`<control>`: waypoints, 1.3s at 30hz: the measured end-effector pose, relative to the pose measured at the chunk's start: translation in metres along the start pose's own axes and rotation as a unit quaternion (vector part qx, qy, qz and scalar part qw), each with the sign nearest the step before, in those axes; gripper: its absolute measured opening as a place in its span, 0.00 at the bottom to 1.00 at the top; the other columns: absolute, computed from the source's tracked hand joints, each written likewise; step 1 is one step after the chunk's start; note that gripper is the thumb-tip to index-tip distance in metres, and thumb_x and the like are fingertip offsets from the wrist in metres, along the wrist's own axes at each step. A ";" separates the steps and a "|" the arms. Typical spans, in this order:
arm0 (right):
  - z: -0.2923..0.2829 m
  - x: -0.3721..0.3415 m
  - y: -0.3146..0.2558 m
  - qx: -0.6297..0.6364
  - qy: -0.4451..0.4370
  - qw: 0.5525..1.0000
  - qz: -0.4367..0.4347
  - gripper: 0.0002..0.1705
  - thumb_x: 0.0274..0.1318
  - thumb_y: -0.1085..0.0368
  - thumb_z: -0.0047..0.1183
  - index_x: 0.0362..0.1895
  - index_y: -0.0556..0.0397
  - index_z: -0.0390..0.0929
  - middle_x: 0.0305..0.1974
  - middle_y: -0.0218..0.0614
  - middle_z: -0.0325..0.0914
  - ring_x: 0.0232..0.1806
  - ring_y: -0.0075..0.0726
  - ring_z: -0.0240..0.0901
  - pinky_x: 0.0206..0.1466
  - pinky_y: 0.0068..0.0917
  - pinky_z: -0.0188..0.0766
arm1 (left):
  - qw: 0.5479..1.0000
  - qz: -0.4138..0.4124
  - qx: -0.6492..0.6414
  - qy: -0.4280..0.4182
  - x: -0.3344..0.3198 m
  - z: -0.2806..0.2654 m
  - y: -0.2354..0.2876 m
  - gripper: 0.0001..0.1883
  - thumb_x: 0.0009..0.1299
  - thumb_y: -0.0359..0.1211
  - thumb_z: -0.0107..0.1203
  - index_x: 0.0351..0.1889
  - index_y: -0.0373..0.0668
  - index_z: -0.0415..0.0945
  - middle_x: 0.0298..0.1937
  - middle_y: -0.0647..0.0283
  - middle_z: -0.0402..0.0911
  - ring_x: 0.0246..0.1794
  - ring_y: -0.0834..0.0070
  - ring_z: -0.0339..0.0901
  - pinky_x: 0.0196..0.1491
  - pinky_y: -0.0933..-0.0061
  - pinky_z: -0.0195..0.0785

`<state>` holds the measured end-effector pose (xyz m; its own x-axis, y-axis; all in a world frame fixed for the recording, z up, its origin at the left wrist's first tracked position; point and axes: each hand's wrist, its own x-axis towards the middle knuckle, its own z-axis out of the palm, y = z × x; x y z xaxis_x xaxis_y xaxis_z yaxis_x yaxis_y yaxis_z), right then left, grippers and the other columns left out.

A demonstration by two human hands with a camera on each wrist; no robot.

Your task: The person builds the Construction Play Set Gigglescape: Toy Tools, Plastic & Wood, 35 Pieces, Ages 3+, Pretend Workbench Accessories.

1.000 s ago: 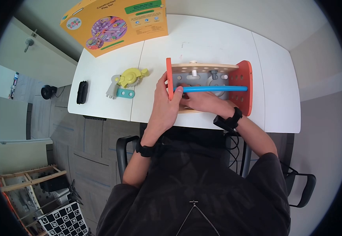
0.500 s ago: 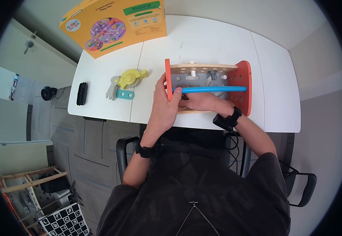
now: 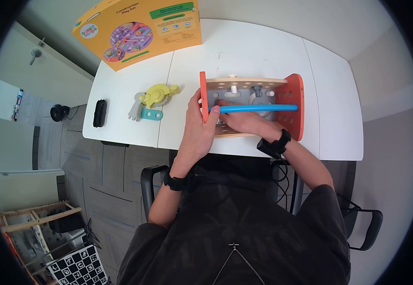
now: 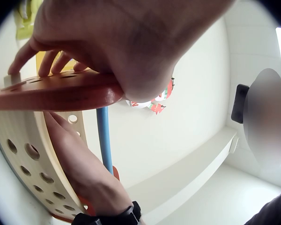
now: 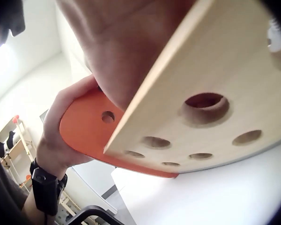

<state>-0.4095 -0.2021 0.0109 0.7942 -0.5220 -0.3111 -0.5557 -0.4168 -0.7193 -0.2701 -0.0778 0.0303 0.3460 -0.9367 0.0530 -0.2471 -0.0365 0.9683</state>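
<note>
A toy toolbox [image 3: 289, 97] stands on the table, with orange end panels, pale wooden sides full of holes and a blue rod handle [image 3: 263, 108]. My left hand [image 3: 200, 126] grips its left orange end panel [image 4: 61, 96], thumb by the rod's end, fingers spread over the outer face. One fingertip touches a small pale piece [image 4: 11, 79] on that face. Beneath the rod, my right hand [image 3: 244, 121] reaches into the box toward the same panel. Its fingertips are hidden, so I cannot tell what they hold. White and grey bolts [image 3: 257, 90] sit inside the far side.
Left of the toolbox lie a yellow-green and grey toy saw [image 3: 156, 95] and a teal strip with holes [image 3: 152, 114]. A black case [image 3: 99, 113] is near the table's left edge. At the back stands a yellow play-set box [image 3: 178, 35].
My right hand has shifted slightly inside the toolbox, with its fingers further toward the far side. The left hand keeps its grip on the orange panel.
</note>
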 end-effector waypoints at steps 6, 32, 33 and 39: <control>0.014 0.004 0.018 -0.027 0.033 0.991 -0.126 0.25 0.79 0.47 0.52 0.59 0.57 0.76 0.48 0.52 0.84 0.51 0.58 0.82 0.55 0.48 0.76 | 1.000 -0.007 -0.010 -0.004 0.000 -0.001 0.003 0.37 0.83 0.41 0.54 0.81 0.29 0.53 0.74 0.40 0.67 0.73 0.52 0.69 0.75 0.54 0.63; 0.002 -0.001 -0.004 -0.023 0.012 0.999 -0.028 0.24 0.81 0.46 0.47 0.60 0.53 0.79 0.55 0.53 0.85 0.59 0.60 0.81 0.60 0.50 0.76 | 1.000 -0.006 -0.006 -0.005 0.000 -0.001 0.002 0.37 0.83 0.41 0.54 0.82 0.29 0.53 0.75 0.40 0.65 0.74 0.52 0.67 0.75 0.54 0.63; 0.002 -0.001 -0.002 -0.028 0.017 0.998 -0.053 0.25 0.81 0.46 0.46 0.60 0.53 0.79 0.55 0.53 0.85 0.58 0.60 0.82 0.60 0.50 0.76 | 1.000 -0.007 -0.007 -0.005 -0.001 -0.001 0.004 0.37 0.83 0.41 0.54 0.82 0.30 0.53 0.75 0.40 0.65 0.74 0.52 0.67 0.75 0.54 0.63; 0.008 0.004 0.010 -0.024 0.033 0.997 -0.069 0.25 0.82 0.46 0.45 0.64 0.49 0.80 0.57 0.51 0.85 0.59 0.59 0.81 0.62 0.49 0.76 | 1.000 -0.008 -0.013 -0.006 0.000 0.000 0.000 0.37 0.83 0.42 0.53 0.82 0.30 0.53 0.76 0.40 0.65 0.73 0.52 0.68 0.75 0.54 0.63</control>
<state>-0.4098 -0.2022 -0.0029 0.8467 -0.5046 -0.1687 -0.4550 -0.5224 -0.7211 -0.2699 -0.0781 0.0305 0.3387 -0.9403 0.0350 -0.2190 -0.0426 0.9748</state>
